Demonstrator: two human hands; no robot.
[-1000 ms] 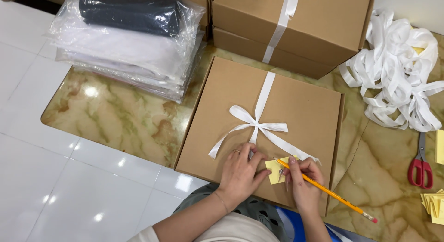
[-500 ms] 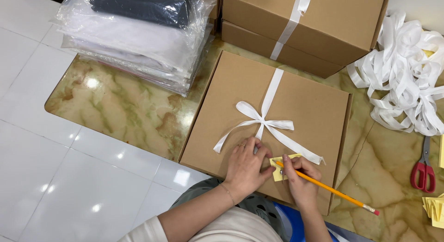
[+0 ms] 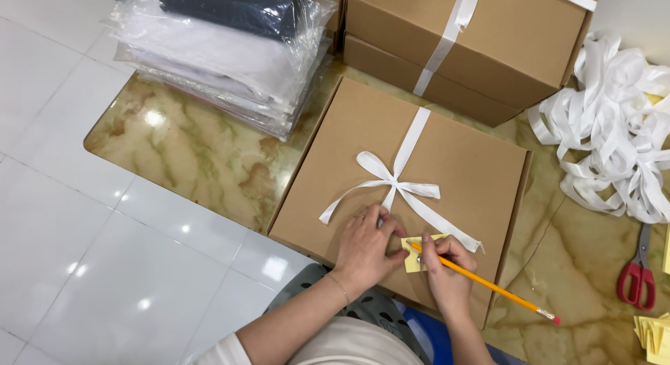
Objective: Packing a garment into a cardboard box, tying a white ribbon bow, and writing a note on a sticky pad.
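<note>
A flat brown cardboard box [image 3: 460,162] lies on the marble table, tied with a white ribbon bow [image 3: 394,183]. A small yellow sticky note [image 3: 413,262] sits on the box lid near its front edge. My left hand [image 3: 368,248] presses flat on the lid, fingertips touching the note's left side. My right hand [image 3: 447,271] holds a yellow pencil [image 3: 488,285] with its tip on the note; the pink eraser end points right, past the box edge.
Two larger ribboned brown boxes [image 3: 488,44] are stacked behind. Bagged folded garments [image 3: 223,51] lie at the back left. A heap of white ribbon [image 3: 621,128], red scissors [image 3: 635,274] and yellow notes [image 3: 654,333] lie right. White floor tiles [image 3: 84,232] lie left.
The view has shifted slightly. Both hands stay on the note, the pencil tip moving a little over it.
</note>
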